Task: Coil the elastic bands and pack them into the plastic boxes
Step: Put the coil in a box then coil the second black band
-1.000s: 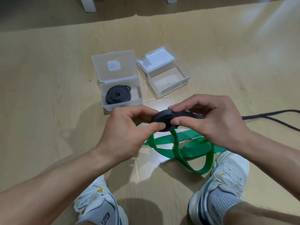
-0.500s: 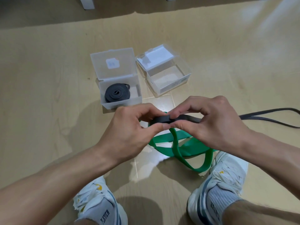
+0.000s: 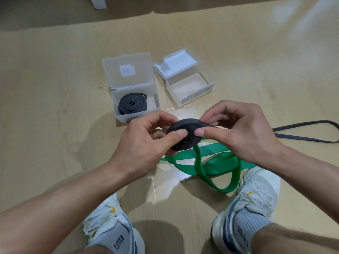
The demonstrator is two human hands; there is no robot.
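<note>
Both the left hand and right hand pinch the black band coil at its rim. Looks springy and rubbery, so I'd squeeze across the flat faces or it'll unwind.

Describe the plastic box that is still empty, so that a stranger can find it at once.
Two open plastic boxes stand side by side on the tan floor, beyond the hands. The empty box is the clearer one, turned at an angle. Its frosted neighbour already holds a coiled black band.

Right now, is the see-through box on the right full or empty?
Empty. The right clear box has its lid open and only its bare bottom shows, while the left box holds a coiled black band.
</note>
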